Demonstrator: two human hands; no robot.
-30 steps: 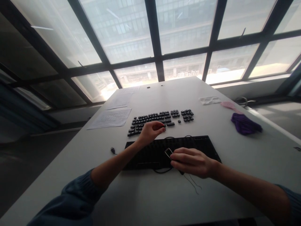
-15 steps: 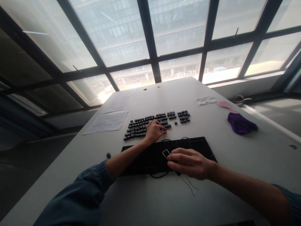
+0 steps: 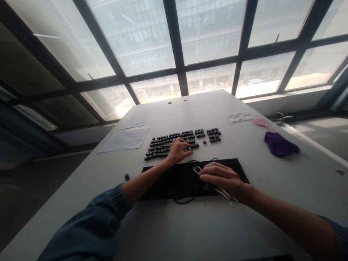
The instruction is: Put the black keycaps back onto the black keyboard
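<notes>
My left hand (image 3: 178, 150) reaches over rows of loose black keycaps (image 3: 160, 148), laid out like a keyboard. Its thumb and forefinger curl round a keycap (image 3: 186, 149) at the right of the lower rows; the other fingertips are partly hidden. Closer to me lies a black keyboard base (image 3: 168, 181). Above its right part, my right hand (image 3: 221, 177) is closed on a wire keycap puller (image 3: 197, 169). The puller's rectangular frame end sticks out past my fingertips, and its thin wires come out behind the hand, towards me.
A cable end with a plug (image 3: 127, 177) lies left of the keyboard base. Paper sheets (image 3: 126, 139) are at the left edge of the white table (image 3: 190, 224). On the right lie a white cloth (image 3: 239, 117), a pink brush-like item (image 3: 263, 124) and purple fabric (image 3: 280, 144).
My right hand has moved slightly right and up with the keycap puller, whose wires have swung further right. My left hand stays at the same keycaps. The view has shifted a little.
</notes>
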